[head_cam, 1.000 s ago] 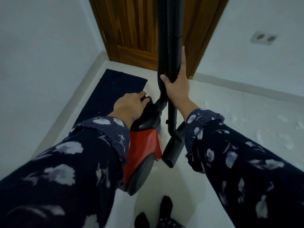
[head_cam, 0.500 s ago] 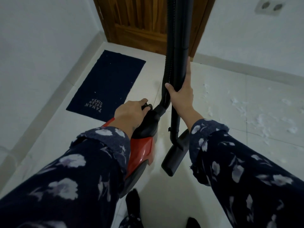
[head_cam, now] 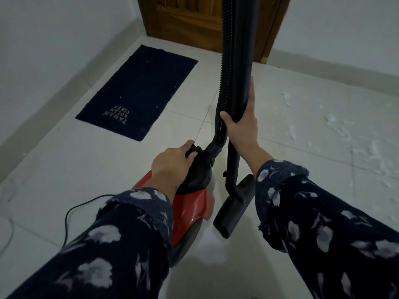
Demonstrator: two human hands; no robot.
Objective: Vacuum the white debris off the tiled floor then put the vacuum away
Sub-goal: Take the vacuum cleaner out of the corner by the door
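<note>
Ribbed hose (head_cam: 224, 87); smooth rigid tube (head_cam: 243, 61); glossy red vacuum (head_cam: 190, 210)

Red vacuum (head_cam: 190, 210), white debris (head_cam: 336, 130) rightward

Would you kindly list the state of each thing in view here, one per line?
Vacuum body: carried tilted by its black top.
Left hand: shut on the vacuum's handle.
Right hand: shut around the wand.
Wand: upright.
Floor nozzle: seemingly raised, angled.
Power cord: trailing on the tiles.
White debris: scattered on the floor, uncleaned.
Door: closed.
Mat: lying flat.
</note>
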